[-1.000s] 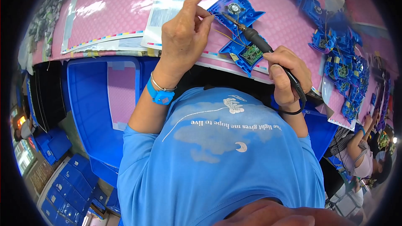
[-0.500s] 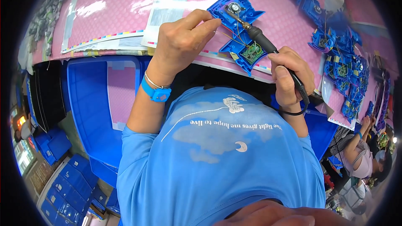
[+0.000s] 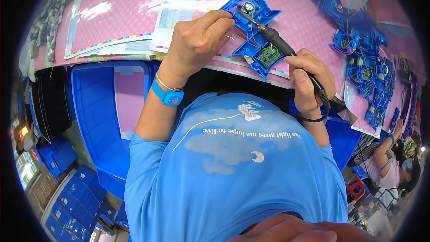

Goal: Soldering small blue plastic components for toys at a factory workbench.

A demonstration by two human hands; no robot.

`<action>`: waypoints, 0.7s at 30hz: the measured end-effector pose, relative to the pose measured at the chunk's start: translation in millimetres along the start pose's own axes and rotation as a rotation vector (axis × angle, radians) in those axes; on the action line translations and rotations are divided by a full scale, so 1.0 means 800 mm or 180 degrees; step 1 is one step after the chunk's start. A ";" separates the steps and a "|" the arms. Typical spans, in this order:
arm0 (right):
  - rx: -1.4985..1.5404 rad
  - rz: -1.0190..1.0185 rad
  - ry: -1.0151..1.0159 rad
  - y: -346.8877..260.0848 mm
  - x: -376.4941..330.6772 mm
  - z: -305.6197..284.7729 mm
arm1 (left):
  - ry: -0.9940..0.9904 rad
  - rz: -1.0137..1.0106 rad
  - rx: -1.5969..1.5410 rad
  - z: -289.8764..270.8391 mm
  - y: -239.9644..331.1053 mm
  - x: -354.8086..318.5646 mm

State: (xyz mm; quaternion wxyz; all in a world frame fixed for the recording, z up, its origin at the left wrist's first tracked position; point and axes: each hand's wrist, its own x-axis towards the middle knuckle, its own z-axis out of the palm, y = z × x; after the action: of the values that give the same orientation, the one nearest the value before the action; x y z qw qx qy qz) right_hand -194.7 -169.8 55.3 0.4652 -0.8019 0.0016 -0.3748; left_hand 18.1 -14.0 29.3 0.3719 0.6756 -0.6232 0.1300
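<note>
Soldering iron (image 3: 280, 42) over an opened blue casing (image 3: 269, 16)
Right hand (image 3: 312, 80) grips the iron; left hand (image 3: 197, 38) pinches a thin wire (image 3: 234, 15).

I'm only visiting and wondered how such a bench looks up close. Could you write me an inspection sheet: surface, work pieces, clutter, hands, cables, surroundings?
Surface: glossy pink patterned sheeting, showing glare.
Work pieces: upper blue plastic shell with a round silver-and-black part; lower blue plastic shell with a green circuit board.
Clutter: heap of wired blue plastic shells at right.
Hands: left hand has its fingers pinched, seemingly on a thin wire; right hand grips a black-handled soldering iron, its tip over the upper shell.
Cables: black cord loops from the iron past the right wrist; thin coloured wires link both shells.
Surroundings: large blue plastic bin at left; another person at far right.
</note>
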 end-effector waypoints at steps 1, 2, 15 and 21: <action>-0.0018 0.0008 -0.0027 0.000 0.001 0.000 | -0.0004 0.0018 0.0032 -0.001 0.000 0.000; -0.0019 0.0011 -0.0026 0.000 0.001 -0.001 | -0.0008 0.0036 0.0064 -0.001 0.000 0.000; 0.0070 -0.0091 -0.0006 0.002 0.000 0.002 | -0.0022 0.0018 0.0040 -0.002 -0.001 -0.002; 0.0084 0.0012 0.0084 -0.002 -0.003 0.000 | -0.0021 -0.0024 0.0058 -0.001 -0.001 -0.004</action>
State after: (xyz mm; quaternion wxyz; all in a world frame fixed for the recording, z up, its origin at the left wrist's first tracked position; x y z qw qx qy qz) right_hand -196.8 -167.9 55.2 0.4764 -0.7907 0.0044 -0.3845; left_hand 18.7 -11.3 27.6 0.3642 0.6817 -0.6207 0.1320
